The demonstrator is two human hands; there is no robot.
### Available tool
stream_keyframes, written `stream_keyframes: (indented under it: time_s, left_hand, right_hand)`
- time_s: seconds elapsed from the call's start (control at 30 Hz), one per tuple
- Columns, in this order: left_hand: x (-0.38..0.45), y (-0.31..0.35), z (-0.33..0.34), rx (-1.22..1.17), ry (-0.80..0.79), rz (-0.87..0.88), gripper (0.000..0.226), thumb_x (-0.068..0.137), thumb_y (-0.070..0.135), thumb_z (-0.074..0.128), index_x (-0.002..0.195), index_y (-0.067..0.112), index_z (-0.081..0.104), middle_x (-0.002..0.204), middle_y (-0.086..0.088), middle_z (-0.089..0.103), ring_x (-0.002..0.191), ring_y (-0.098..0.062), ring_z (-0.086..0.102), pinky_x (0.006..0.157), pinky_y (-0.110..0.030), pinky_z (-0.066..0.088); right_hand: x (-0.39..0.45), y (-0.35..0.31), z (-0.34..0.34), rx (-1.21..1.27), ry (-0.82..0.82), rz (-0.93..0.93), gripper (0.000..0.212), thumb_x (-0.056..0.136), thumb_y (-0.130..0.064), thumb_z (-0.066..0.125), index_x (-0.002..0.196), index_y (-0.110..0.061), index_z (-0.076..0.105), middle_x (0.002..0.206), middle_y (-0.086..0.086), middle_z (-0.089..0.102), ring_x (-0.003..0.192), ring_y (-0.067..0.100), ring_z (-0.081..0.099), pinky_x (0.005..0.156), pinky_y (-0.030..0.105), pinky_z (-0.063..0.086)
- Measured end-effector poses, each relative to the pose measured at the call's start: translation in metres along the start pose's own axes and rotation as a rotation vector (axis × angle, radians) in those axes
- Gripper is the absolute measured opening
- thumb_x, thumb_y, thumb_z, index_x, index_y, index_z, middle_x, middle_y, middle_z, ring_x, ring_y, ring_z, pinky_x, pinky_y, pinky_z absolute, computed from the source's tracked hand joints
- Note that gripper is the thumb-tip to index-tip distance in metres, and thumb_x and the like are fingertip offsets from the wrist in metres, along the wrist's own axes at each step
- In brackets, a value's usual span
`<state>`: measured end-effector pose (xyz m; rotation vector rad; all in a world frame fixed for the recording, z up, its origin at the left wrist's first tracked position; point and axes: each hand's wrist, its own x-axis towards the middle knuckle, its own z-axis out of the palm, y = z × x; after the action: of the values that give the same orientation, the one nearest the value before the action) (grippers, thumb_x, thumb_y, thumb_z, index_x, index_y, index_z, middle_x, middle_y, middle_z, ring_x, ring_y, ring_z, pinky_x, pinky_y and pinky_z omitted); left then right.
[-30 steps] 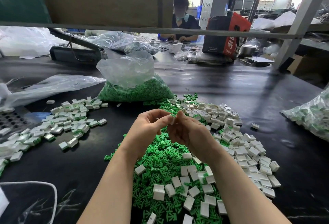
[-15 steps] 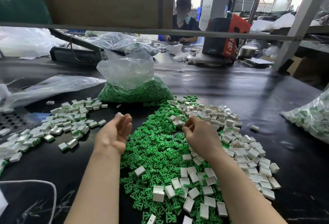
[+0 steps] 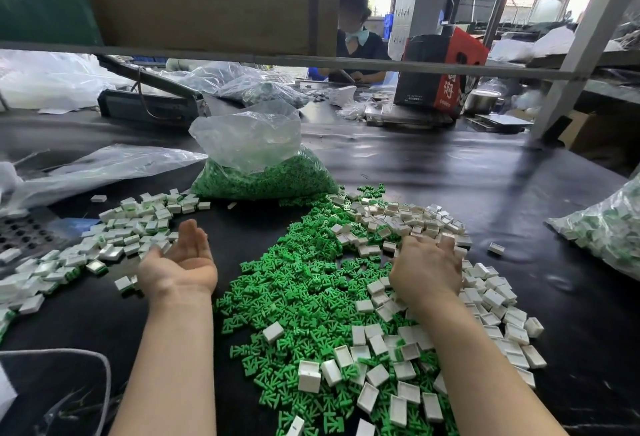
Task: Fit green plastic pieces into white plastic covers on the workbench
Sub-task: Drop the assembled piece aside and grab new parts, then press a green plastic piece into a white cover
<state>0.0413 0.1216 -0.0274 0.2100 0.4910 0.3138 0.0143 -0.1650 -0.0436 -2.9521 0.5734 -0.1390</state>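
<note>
Nearest us, loose green pieces (image 3: 298, 297) lie heaped on the black workbench (image 3: 485, 186), mixed with white covers (image 3: 408, 359). Our right hand (image 3: 427, 271) rests palm-down on the covers; we cannot tell whether its fingers pinch one. Our left hand (image 3: 181, 259) is palm-up, fingers spread, holding nothing, beside the pile of fitted covers (image 3: 104, 245). Beyond, a clear bag (image 3: 256, 158) holds more green pieces. At far right, another bag (image 3: 606, 231) holds fitted covers.

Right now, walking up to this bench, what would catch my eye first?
The bright heap of green pieces spread mid-bench, with white covers piled along its right side. Behind it sits a clear bag of green pieces. The left hand lies palm up; the right hand reaches into the covers.
</note>
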Motion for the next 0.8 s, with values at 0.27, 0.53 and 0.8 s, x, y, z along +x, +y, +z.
stream_keyframes:
  time_s: [0.27, 0.53, 0.8]
  left_hand:
    - [-0.019, -0.035, 0.010, 0.658, -0.236, -0.106, 0.021, 0.099, 0.019, 0.048, 0.089, 0.016, 0.065, 0.065, 0.005, 0.071, 0.052, -0.003, 0.062, 0.051, -0.015, 0.050]
    - [-0.042, -0.077, 0.007, 1.288, -0.686, -0.001, 0.014, 0.094, 0.013, 0.059, 0.103, 0.016, 0.070, 0.086, 0.001, 0.074, 0.071, -0.008, 0.063, 0.063, -0.021, 0.051]
    - [-0.049, -0.088, 0.005, 1.326, -0.849, -0.041, 0.017, 0.094, 0.010, 0.060, 0.088, 0.018, 0.074, 0.075, -0.003, 0.075, 0.069, -0.012, 0.068, 0.063, -0.020, 0.055]
  right_hand:
    - [0.003, 0.002, 0.001, 0.023, 0.147, -0.072, 0.022, 0.090, -0.015, 0.042, 0.109, -0.015, 0.052, 0.103, 0.004, 0.064, 0.104, 0.027, 0.046, 0.078, 0.037, 0.035]
    - [-0.004, -0.014, -0.013, 0.903, 0.009, -0.290, 0.009, 0.088, -0.016, 0.070, 0.091, -0.011, 0.064, 0.086, 0.002, 0.068, 0.082, 0.016, 0.064, 0.073, 0.025, 0.054]
    - [-0.013, -0.037, -0.013, 1.017, 0.087, -0.450, 0.008, 0.082, -0.015, 0.077, 0.087, -0.011, 0.073, 0.080, 0.000, 0.072, 0.073, 0.015, 0.067, 0.070, 0.033, 0.056]
